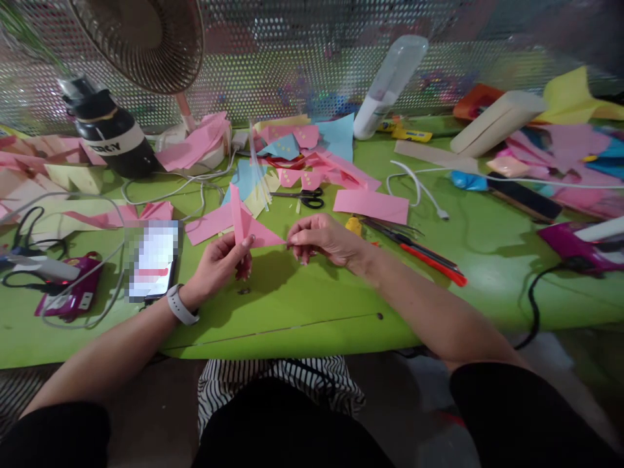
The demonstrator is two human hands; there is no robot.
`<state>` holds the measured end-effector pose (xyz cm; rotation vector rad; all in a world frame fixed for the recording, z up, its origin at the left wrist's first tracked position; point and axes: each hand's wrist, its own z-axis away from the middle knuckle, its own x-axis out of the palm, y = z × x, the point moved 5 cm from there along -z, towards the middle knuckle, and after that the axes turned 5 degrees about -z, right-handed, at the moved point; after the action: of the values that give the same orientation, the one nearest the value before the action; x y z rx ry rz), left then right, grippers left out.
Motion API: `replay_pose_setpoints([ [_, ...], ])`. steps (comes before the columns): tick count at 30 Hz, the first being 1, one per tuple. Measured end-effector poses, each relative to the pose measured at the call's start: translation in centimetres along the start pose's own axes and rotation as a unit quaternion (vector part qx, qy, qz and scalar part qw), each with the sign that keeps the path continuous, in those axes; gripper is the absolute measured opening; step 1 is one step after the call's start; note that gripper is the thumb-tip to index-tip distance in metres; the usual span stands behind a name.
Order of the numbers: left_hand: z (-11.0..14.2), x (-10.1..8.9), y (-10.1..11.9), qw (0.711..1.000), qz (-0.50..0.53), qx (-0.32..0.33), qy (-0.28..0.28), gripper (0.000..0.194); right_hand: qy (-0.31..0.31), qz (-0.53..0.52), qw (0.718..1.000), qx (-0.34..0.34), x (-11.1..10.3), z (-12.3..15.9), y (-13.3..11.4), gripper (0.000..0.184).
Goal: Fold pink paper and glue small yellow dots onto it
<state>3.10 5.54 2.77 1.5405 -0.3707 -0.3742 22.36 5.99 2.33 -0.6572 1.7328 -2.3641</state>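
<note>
Both of my hands hold a folded pink paper piece (247, 227) just above the green table (302, 305). My left hand (221, 263), with a white watch on the wrist, pinches its lower left part, thumb on top. My right hand (324, 239) pinches the pointed right tip between fingertips. One flap of the paper stands upright; the other lies out to the right.
A phone (153, 260) lies left of my left hand. Black scissors (305, 197), a pink paper strip (371, 206) and a red-handled tool (429, 257) lie beyond. Pink and blue paper scraps (302, 153), cables, a fan (146, 39), a dark bottle (110, 130) and a clear bottle (387, 84) crowd the back.
</note>
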Motion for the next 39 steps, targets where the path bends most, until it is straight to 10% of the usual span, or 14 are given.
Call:
replay_pose_setpoints([
  [14,-0.1,0.1,-0.2,0.987,-0.115,0.109,-0.037,0.025,-0.028,0.024,0.998,-0.041,2.1,0.3,0.4,0.035],
  [32,-0.7,-0.4,-0.9,0.995,0.043,-0.012,-0.086,0.036,0.055,-0.002,0.997,-0.049,1.4,-0.5,1.4,0.033],
  [39,-0.7,-0.8,-0.3,1.000,0.007,-0.006,-0.011,0.025,0.064,0.018,0.994,-0.085,1.6,0.2,0.0,0.030],
])
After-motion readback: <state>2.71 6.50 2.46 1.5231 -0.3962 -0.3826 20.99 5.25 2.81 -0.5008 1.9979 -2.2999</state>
